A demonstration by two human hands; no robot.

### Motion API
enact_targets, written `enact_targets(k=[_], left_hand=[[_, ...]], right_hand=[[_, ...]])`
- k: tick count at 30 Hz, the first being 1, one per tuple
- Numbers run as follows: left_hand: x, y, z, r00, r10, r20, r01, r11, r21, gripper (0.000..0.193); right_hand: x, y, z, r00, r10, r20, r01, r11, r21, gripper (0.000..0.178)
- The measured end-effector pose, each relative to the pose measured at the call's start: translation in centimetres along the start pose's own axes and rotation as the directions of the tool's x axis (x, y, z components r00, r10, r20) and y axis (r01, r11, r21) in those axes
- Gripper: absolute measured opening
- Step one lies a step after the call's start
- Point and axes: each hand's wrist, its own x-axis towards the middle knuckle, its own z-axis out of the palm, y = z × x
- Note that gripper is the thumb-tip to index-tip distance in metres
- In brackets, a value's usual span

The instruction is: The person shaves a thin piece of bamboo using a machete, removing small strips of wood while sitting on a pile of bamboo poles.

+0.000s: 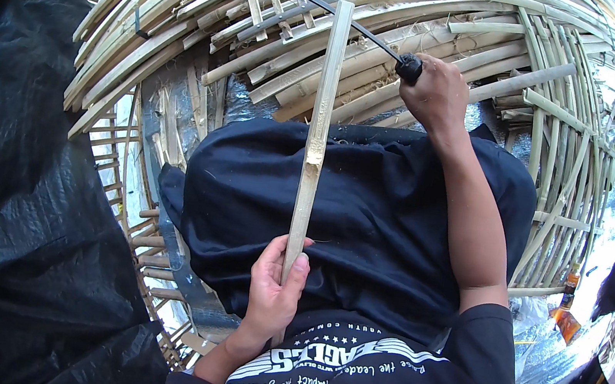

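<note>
My left hand [273, 290] is closed around the lower end of a long, pale bamboo strip [323, 101], thumb along its side. The strip stands nearly straight away from me over my dark-clothed lap, with a knot and a roughly shaved patch about midway. My right hand [436, 96], beyond my right knee, grips the black handle of a long, thin-bladed knife [380, 42]. Its dark blade points to the far left and passes behind the upper part of the strip. Whether blade and strip touch, I cannot tell.
Many split bamboo lengths [388, 55] lie piled across the far side. At the right stands a bamboo slat lattice [552, 162]; a small bottle [571, 285] is near its lower end. A black tarp [50, 197] covers the left, beside a bamboo frame [151, 261].
</note>
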Motion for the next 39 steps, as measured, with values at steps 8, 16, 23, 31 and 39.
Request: enact_targets(k=[8, 16, 23, 31, 39], left_hand=[[0.9, -0.5, -0.5, 1.000, -0.025, -0.002, 0.025, 1.000, -0.014, 0.027], [1.9, -0.4, -0.3, 0.997, -0.080, -0.003, 0.079, 0.996, -0.035, 0.028], [1.5, -1.0, 0.7, 0.999, -0.022, -0.049, 0.027, 0.994, 0.103, 0.025], [0.9, -1.6, 1.2, 0.991, 0.060, -0.121, -0.021, 0.954, 0.299, 0.019], [0.1, -1.7, 0.9, 0.991, 0.096, -0.092, -0.062, 0.946, 0.319, 0.022]], right_hand=[[1.3, 1.6, -0.4, 0.988, 0.149, 0.038, -0.148, 0.989, -0.023, 0.025], [-3.6, -3.4, 0.0, 0.968, -0.228, 0.105, 0.210, 0.965, 0.158, 0.023], [-5.8, -6.0, 0.6, 0.900, -0.391, 0.194, 0.366, 0.918, 0.155, 0.011], [-6.0, -5.3, 2.4, 0.899, -0.430, 0.084, 0.422, 0.901, 0.095, 0.012], [-3.8, -3.7, 2.7, 0.899, -0.437, 0.028, 0.436, 0.900, 0.012, 0.011]])
